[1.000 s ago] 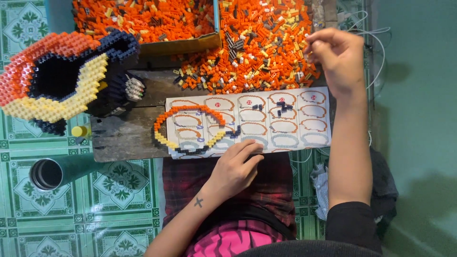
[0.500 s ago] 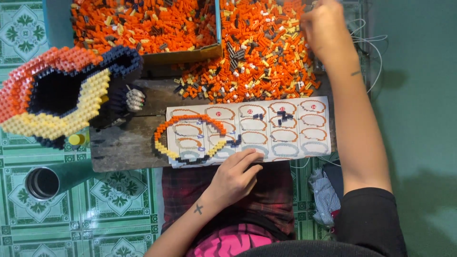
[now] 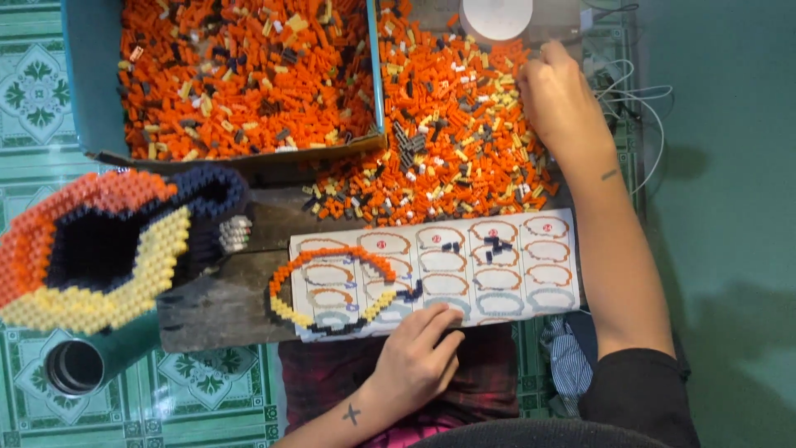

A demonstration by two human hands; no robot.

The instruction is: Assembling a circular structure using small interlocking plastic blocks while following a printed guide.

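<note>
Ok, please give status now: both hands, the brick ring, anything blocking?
Left hand flat on instruction sheet, beside brick ring. Right hand in loose brick pile, grip unclear. Nothing blocking.

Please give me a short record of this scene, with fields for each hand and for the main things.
left hand: rests on the lower edge of the instruction sheet
right hand: reaches into the loose brick pile
ring of bricks: orange, yellow and dark, lies on the sheet
box: blue, filled with mostly orange bricks
large brick model: orange, yellow and navy, hollow
</note>
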